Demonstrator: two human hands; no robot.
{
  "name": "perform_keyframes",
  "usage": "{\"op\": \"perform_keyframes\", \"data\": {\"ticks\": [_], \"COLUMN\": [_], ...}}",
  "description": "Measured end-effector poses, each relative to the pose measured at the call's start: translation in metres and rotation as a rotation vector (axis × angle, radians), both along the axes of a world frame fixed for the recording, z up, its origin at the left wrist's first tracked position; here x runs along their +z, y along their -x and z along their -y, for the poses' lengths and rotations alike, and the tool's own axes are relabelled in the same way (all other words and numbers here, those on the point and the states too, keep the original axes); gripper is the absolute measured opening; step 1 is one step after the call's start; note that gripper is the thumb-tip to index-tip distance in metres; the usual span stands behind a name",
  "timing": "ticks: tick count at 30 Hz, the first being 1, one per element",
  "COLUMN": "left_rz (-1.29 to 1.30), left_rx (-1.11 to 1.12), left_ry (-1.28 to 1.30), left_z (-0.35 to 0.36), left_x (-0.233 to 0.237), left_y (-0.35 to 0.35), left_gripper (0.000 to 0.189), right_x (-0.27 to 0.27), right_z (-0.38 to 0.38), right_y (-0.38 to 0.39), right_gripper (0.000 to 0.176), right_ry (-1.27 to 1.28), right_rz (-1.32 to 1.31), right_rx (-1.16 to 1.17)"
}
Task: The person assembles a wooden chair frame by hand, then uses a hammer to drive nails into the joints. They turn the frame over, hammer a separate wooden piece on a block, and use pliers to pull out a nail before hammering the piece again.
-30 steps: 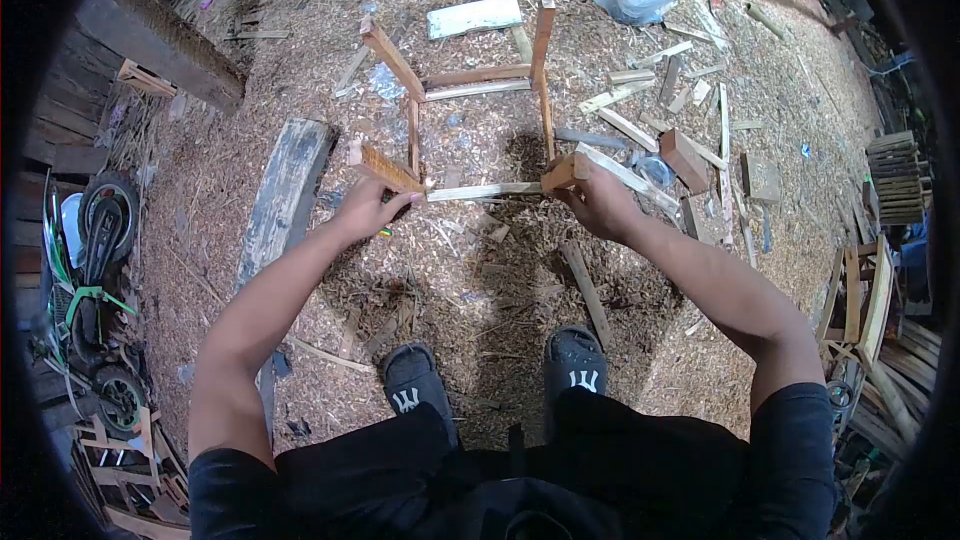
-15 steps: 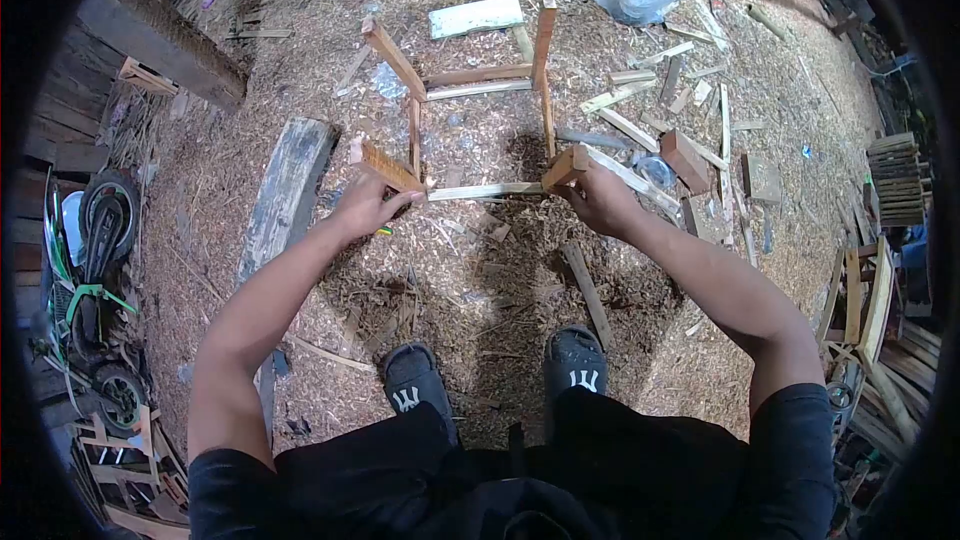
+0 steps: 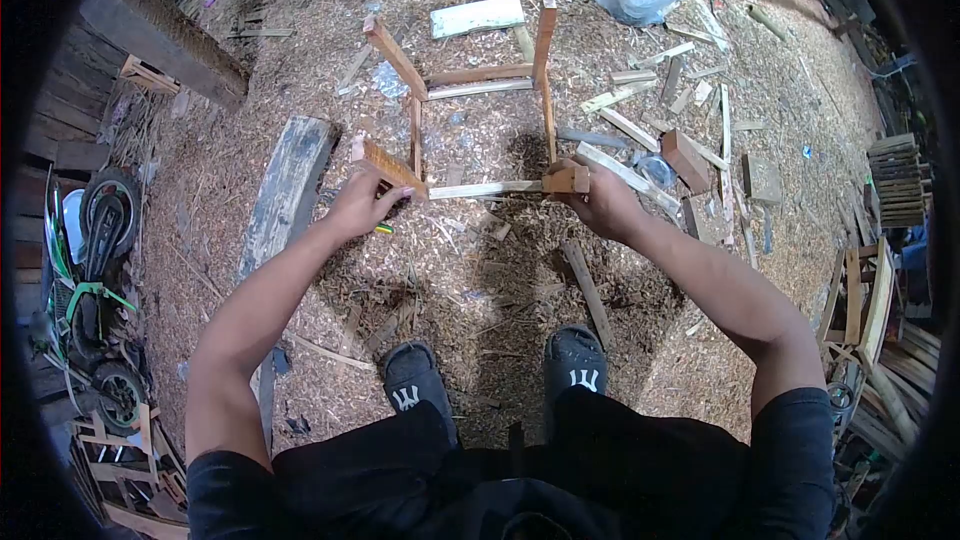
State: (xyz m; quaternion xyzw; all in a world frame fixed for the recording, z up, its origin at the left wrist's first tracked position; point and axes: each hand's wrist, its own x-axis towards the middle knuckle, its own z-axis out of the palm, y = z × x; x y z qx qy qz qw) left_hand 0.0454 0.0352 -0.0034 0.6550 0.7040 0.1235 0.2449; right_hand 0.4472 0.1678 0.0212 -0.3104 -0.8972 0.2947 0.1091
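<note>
Wooden frame [image 3: 478,74]: it is resting mid-ground, well in from the edges of the chip-covered ground [image 3: 290,70], with four legs rising; we are holding it at its near side.
Left hand [image 3: 360,204]: we are gripping the near left leg [image 3: 392,166], fingers wrapping it, thumb lying by its base.
Right hand [image 3: 610,204]: we are gripping the near right leg [image 3: 568,181]; its end is facing up at us, some fingers are hiding behind it.
Near rail [image 3: 487,189]: it is lying between both grips, right of the left hand, left of the right; long axis is running left to right.
Nearer hand: neither is clearly winning, each is sitting by one rail end.
Rail joints: right end is hiding behind the leg, so we are not able to tell how it is meeting.
Plank [image 3: 287,185]: it is lying left of the left hand, apart.
Pale strip [image 3: 636,181]: it is lying just beside the right hand.
Sandals [image 3: 413,380]: they are standing toward the ground's near edge.
</note>
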Motion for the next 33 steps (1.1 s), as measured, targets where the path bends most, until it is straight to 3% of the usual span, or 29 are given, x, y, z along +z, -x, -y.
{"op": "perform_keyframes", "data": {"ticks": [9,12,19,22,24,25,28,31,33], "left_rz": [0.083,0.05,0.029,0.165,0.177,0.177,0.122,0.151,0.12], "left_rx": [-0.021,-0.018,0.03,0.004,0.033,0.034,0.074,0.009,0.033], "left_ry": [-0.083,-0.096,-0.022,-0.166,-0.162,-0.161,0.077,0.029,0.001], "left_z": [0.0,0.001,0.004,0.004,0.005,0.005,0.002,0.001,-0.002], "left_x": [-0.005,-0.011,-0.008,-0.005,-0.005,-0.005,-0.004,-0.001,-0.001], "left_y": [0.003,0.005,0.0,-0.002,-0.004,-0.004,-0.009,-0.019,-0.022], "left_gripper": [0.047,0.05,0.053,0.051,0.047,0.047,0.042,0.038,0.035], "right_x": [-0.002,-0.003,-0.012,-0.002,0.006,0.004,-0.017,-0.037,-0.048], "right_z": [0.003,0.001,-0.001,0.007,0.01,0.013,0.029,0.052,0.053], "right_y": [0.002,-0.001,-0.004,-0.006,-0.007,-0.009,-0.022,-0.044,-0.051], "right_gripper": [0.032,0.044,0.041,0.037,0.043,0.043,0.06,0.055,0.047], "right_ry": [-0.048,-0.053,-0.042,-0.08,0.142,0.142,0.172,0.136,0.233], "right_rz": [-0.012,0.076,0.062,0.095,0.361,0.361,0.862,0.72,0.69], "right_rx": [0.004,0.017,0.035,-0.025,-0.114,-0.112,0.021,0.076,-0.021]}}
